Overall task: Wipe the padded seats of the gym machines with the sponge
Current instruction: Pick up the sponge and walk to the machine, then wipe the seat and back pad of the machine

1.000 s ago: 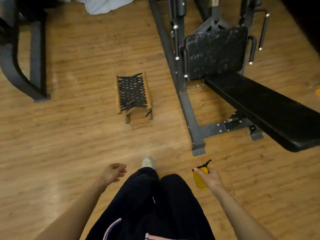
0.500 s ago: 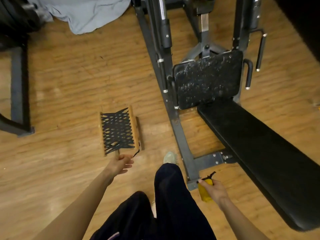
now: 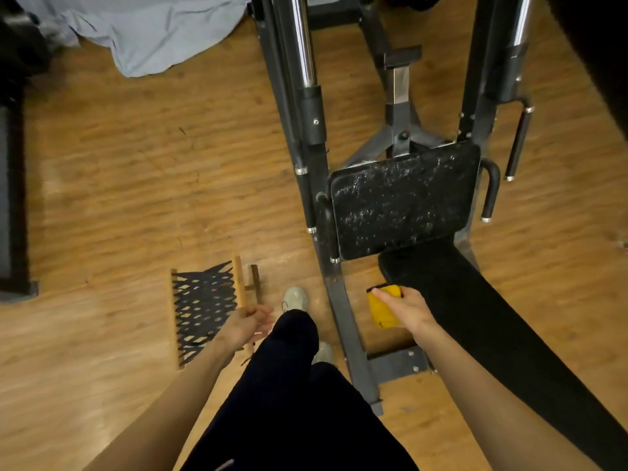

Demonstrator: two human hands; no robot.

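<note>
My right hand [image 3: 404, 309] grips a yellow sponge [image 3: 382, 305] with a dark scouring face, held just left of the near end of a long black padded bench [image 3: 492, 328]. Above the bench stands a square black pad [image 3: 404, 202], worn and speckled white, mounted on the grey machine frame [image 3: 343, 311]. My left hand [image 3: 246, 326] hangs with loosely curled fingers, holding nothing, over the right edge of a small woven stool.
A low wooden stool with black woven straps [image 3: 204, 314] sits on the wood floor at my left. A pale blue cloth [image 3: 153, 28] lies at the back left. A dark machine base [image 3: 13, 198] runs along the left edge. My legs and shoes [image 3: 295, 299] are beside the frame.
I have stepped forward toward the machine; the pad and bench are nearer. My right hand with the sponge rose toward the bench end. My left hand swung forward beside the stool.
</note>
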